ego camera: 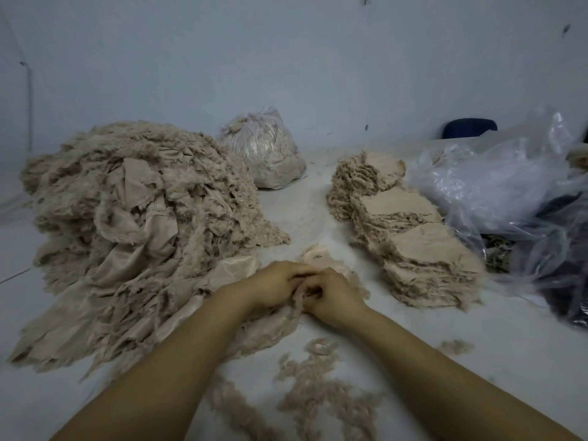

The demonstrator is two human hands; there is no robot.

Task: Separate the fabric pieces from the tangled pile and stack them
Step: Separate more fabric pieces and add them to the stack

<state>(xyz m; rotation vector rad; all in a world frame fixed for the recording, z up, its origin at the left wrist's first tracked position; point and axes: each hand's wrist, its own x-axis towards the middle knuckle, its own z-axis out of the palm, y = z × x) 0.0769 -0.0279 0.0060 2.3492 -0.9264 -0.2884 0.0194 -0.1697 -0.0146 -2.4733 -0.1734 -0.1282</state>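
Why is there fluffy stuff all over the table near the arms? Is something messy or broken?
Loose frayed threads lie scattered on the table in front of the hands, shed from the ragged fabric edges. The stacks on the right lean a bit. Nothing looks broken.

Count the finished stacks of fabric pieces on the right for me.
3, in a row running from far to near: the far stack near the wall, the middle stack, and the near stack, closest to the hands. The plastic bags beside them may hide more.
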